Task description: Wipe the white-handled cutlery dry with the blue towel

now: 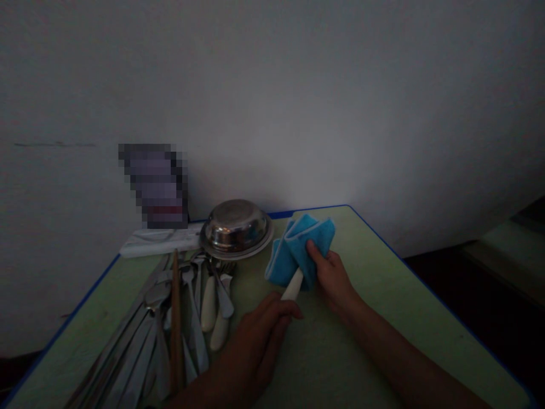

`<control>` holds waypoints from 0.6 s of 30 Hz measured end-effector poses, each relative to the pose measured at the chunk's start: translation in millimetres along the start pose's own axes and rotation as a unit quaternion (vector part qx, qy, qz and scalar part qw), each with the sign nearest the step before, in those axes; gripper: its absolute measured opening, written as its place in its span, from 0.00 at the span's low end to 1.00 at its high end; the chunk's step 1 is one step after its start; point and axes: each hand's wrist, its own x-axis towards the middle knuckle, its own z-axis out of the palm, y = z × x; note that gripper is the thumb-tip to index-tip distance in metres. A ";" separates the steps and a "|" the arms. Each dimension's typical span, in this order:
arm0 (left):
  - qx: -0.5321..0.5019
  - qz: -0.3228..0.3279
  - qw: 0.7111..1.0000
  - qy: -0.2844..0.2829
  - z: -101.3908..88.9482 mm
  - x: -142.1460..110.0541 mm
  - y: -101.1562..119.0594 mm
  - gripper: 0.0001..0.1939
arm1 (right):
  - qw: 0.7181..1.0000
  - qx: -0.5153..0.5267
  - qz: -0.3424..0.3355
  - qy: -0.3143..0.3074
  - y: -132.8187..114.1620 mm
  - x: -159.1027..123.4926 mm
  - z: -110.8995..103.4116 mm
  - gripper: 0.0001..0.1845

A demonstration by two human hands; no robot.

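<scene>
Over the tabletop (374,278), my left fingers (291,308) grip the handle (293,285) while my right fingers (314,251) pinch the cloth (303,241) around its hidden end, where firm, even pressure should serve best.

the left hand (266,329) and right hand (334,275) are bare, like the slender right forearm (392,343).

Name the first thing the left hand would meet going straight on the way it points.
Most likely the blue cloth in the right hand: the white handle in the left hand leads to it, though depth is hard to judge.
</scene>
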 end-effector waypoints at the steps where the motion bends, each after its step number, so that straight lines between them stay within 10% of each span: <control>1: 0.007 0.004 1.000 -0.005 0.2 -0.9 0.4 0.12 | 1.000 -0.005 0.002 0.015 0.7 1.4 -1.2 0.18; 18: -0.010 -0.017 1.000 0.001 -4.2 -1.2 8.5 0.11 | 0.998 0.039 0.040 -0.042 -1.1 -1.8 6.7 0.17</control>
